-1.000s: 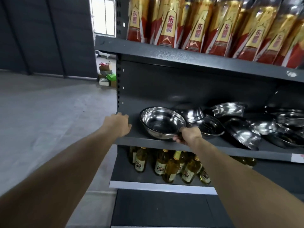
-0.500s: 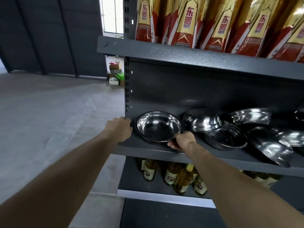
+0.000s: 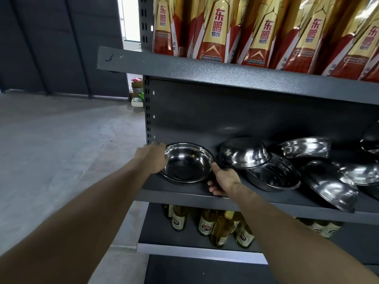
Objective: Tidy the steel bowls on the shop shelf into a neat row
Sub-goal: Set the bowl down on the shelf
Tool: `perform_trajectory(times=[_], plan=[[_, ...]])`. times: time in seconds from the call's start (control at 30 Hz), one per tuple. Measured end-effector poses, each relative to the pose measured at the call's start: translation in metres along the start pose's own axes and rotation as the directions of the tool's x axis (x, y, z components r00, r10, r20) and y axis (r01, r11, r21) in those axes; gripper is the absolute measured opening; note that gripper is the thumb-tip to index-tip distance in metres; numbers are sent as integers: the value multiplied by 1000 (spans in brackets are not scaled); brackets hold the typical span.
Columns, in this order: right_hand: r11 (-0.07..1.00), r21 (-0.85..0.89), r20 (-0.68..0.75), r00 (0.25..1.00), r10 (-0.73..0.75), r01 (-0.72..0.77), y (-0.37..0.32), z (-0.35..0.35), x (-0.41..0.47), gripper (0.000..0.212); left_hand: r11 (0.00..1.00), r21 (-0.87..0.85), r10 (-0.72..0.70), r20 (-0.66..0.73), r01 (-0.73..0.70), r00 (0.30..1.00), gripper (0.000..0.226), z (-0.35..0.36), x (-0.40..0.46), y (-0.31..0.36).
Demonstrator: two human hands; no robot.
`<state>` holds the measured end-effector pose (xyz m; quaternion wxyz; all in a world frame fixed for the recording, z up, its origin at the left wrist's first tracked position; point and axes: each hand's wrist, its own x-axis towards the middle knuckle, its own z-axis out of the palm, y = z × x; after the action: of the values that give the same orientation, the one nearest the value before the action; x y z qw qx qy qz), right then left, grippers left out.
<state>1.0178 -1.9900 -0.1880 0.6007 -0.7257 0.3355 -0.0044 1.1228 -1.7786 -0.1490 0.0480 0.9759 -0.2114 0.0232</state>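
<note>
Fingers of my left hand and right hand clasp the first round steel bowl at the shelf's left end; the jumbled bowls beside it remain unsorted.

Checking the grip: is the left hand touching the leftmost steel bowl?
Touching. The head view shows the left hand pressed against the leftmost bowl's left rim, no gap.

We note the leftmost steel bowl now sits nearer the shelf's left end than a second ago. Our left hand, earlier on the shelf's left front corner, has come onto the bowl's left rim. Our right hand, earlier pinching the front rim, now rests at the bowl's right side, fingers curled loose.
</note>
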Motion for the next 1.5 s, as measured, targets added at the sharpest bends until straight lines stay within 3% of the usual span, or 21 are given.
perform_trajectory(times=[0.17, 0.43, 0.63, 0.8, 1.07, 1.2, 1.5], plan=[[990, 110, -121, 990, -71, 84, -15, -37, 3, 32, 998, 6, 62, 24, -62, 998, 43, -9, 19, 29], [985, 108, -276, 956, -99, 133, -22, -97, 8, 28, 977, -34, 212, 59, -210, 976, 42, -1, 49, 101], [991, 34, -378, 920, -105, 127, -17, -138, 26, 26, 953, 104, 271, 125, -285, 954, 56, 19, 70, 144], [987, -98, -350, 924, -154, 127, -20, -157, 51, 34, 963, 72, 251, 121, -260, 960, 61, 25, 92, 166], [987, -141, -270, 956, -116, 80, -30, -174, 89, 40, 989, 57, 128, 151, -138, 980, 73, 31, 125, 191], [983, -179, -254, 963, -89, 44, -31, -176, 99, 49, 996, -70, 68, 181, -56, 981, 73, 43, 133, 200], [967, -255, -298, 950, -95, 16, -32, -174, 98, 58, 922, -384, 9, 154, 52, 988, 47, 40, 127, 223]])
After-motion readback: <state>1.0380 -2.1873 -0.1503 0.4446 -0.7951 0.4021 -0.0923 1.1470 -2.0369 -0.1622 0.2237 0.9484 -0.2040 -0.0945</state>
